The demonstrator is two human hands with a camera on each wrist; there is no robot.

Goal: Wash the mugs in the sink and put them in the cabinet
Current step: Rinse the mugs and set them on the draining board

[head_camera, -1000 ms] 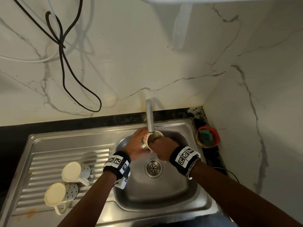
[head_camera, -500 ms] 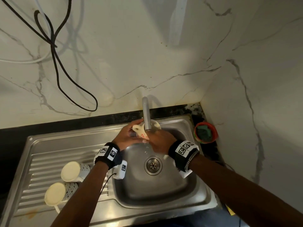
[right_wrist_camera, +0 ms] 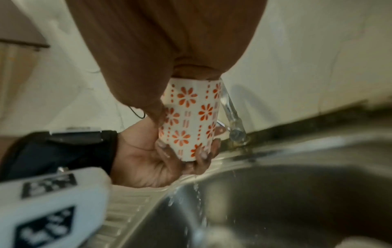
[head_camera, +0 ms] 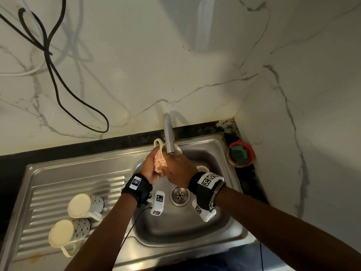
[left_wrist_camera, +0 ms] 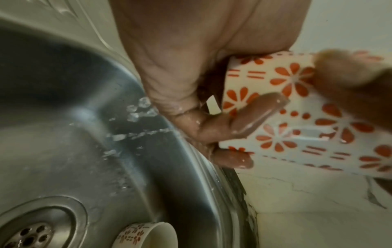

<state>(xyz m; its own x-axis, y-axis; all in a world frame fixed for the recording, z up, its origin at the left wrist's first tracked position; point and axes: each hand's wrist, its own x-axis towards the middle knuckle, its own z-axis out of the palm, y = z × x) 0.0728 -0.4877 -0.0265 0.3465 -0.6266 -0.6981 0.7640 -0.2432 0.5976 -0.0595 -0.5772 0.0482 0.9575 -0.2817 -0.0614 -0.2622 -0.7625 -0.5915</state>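
Note:
A white mug with red flowers (head_camera: pixel 159 160) (left_wrist_camera: pixel 297 107) (right_wrist_camera: pixel 188 117) is held over the sink basin (head_camera: pixel 187 227), right under the tap spout (head_camera: pixel 169 133). My left hand (head_camera: pixel 150 167) (right_wrist_camera: pixel 191 156) cups its base, fingers curled round the bottom. My right hand (head_camera: pixel 172 163) (right_wrist_camera: pixel 180 78) grips the top of the mug, thumb along the wall. Its handle points back left. Water drips from the mug into the basin. A second flowered mug (head_camera: pixel 202 168) (left_wrist_camera: pixel 146 234) lies in the basin, mostly hidden behind my right wrist.
Two cream mugs with dark patterns (head_camera: pixel 84 205) (head_camera: pixel 67 232) lie on their sides on the ribbed drainboard (head_camera: pixel 58 184) at the left. A red bowl holding a green sponge (head_camera: pixel 240 156) sits in the back right corner. The drain (head_camera: pixel 179 194) is mid-basin. Marble walls close the back and right.
Both hands have raised the flowered mug up to the spout and turned it, so its handle now shows at the back left. Water now drips from it.

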